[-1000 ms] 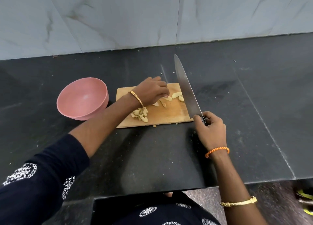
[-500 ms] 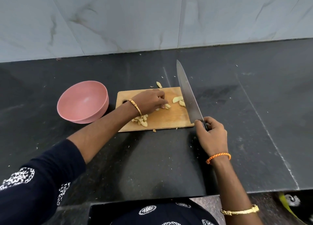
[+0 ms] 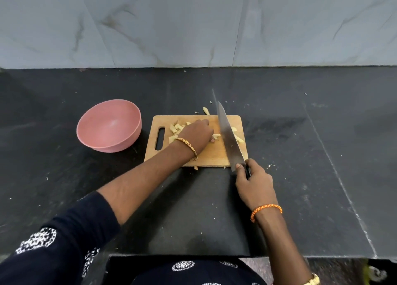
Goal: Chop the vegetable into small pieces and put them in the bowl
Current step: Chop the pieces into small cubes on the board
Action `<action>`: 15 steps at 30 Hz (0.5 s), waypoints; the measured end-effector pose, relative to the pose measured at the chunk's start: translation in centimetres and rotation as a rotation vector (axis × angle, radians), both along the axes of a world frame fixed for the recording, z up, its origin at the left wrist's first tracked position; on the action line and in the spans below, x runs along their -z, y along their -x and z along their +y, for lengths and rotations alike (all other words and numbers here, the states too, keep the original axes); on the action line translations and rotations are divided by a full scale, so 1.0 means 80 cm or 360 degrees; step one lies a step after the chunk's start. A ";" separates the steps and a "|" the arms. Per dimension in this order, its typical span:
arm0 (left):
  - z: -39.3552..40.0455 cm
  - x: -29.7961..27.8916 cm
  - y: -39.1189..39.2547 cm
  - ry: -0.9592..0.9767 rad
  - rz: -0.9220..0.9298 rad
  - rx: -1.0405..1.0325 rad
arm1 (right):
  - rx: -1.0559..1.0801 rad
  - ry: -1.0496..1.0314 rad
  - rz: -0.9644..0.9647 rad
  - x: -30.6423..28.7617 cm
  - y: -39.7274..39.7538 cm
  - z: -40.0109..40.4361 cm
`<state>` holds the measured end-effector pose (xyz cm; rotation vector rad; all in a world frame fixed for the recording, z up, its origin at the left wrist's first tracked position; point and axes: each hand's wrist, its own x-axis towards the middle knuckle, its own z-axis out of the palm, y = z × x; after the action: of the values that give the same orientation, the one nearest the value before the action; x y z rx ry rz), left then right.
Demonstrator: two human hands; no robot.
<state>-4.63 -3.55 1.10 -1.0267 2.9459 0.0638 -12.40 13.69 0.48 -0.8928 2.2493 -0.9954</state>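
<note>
Compared w/ a second earlier, your left hand (image 3: 196, 135) had shifted toward the knife (image 3: 228, 135), fingers curled down on pale vegetable strips (image 3: 216, 136) just beside the blade; I couldn't confirm whether they pinched or only pressed. Your right hand (image 3: 254, 182) was wrapped around the knife handle at the near right corner of the board (image 3: 214, 155), blade lying across the board, tip toward the wall. Judgement: you were lining up another cut, so chopping was approx. midway, transfer not yet begun.

Count, as seen:
- Bowl (image 3: 109, 126): 1, pink, left of the board, nothing visible inside.
- Board: 1. Knife: 1.
- Chopped pieces (image 3: 175, 129): one loose heap behind your left hand, too small and overlapped for an exact no.
- Longer uncut strips (image 3: 238, 137): at least 2 right of the blade.
- Stray piece (image 3: 205, 110): 1 clear one on the counter (image 3: 300, 177) beyond the board's far edge, plus a few crumbs at the near edge.

Vegetable was all on or beside the board, none in the bowl.
</note>
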 end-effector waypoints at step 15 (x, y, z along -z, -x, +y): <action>0.018 0.010 -0.009 -0.0103 0.0407 -0.0386 | -0.0074 -0.0076 0.0096 -0.011 0.012 -0.002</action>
<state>-3.90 -2.14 0.28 -1.4612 2.9923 0.3143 -13.39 13.52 1.33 -0.9617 2.2820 -0.9013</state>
